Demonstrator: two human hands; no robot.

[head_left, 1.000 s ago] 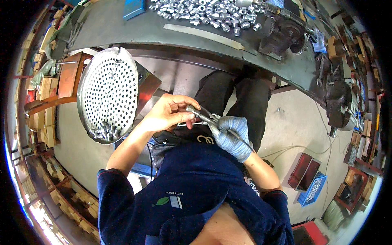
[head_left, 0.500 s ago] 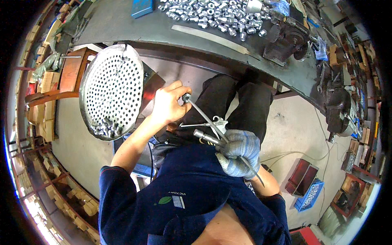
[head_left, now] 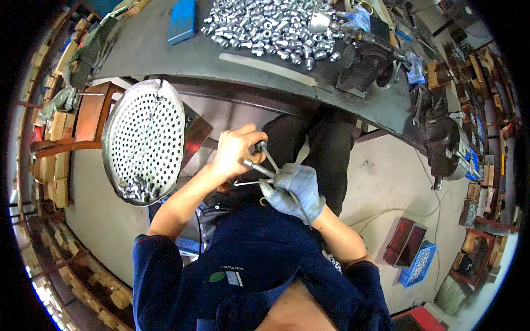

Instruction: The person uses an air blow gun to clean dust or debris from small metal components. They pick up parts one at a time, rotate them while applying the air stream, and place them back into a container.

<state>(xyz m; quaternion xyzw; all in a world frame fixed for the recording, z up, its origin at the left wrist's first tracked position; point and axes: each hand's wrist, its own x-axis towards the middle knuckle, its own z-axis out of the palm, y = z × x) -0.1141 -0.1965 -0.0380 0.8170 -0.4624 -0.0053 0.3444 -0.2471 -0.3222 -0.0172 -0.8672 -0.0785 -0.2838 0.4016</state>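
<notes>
Hanging at left, perforated tray [head_left: 144, 140] tilts so finished pieces pool at its low rim; bare left hand [head_left: 234, 151] curls around a metal fitting [head_left: 258, 148], steadying it over the lap; gloved right hand [head_left: 295, 192] clamps a thin rod tool [head_left: 251, 165] against it; nuts [head_left: 270, 25] heaped on bench [head_left: 165, 55] above.

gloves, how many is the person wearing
1. A grey work glove covers the right hand, which grips slim metal rods. The left hand is bare, its fingers closed on a rod's end.
</notes>
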